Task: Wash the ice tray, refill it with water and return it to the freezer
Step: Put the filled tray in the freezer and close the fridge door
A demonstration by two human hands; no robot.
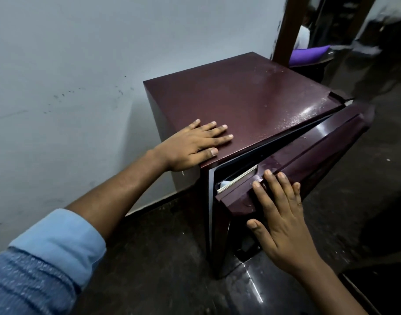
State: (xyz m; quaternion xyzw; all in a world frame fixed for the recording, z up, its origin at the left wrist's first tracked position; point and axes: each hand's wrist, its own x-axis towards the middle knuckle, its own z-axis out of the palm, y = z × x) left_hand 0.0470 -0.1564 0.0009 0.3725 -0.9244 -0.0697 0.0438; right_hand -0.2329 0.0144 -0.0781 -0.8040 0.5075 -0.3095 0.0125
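A small maroon fridge (242, 96) stands on the floor against a pale wall. Its door (308, 155) is ajar by a narrow gap, hinged at the right. My left hand (192, 146) lies flat on the fridge's top near the front left corner, fingers straight. My right hand (279, 214) rests on the door's top edge at its free end, fingers straight and spread over the edge. A strip of white inner lining (238, 178) shows in the gap. No ice tray is in view.
The pale wall (70, 87) runs along the fridge's left side. A dark glossy floor (167, 258) lies in front. A wooden door frame (286, 26) and a purple cushion (308, 54) sit behind the fridge at the upper right.
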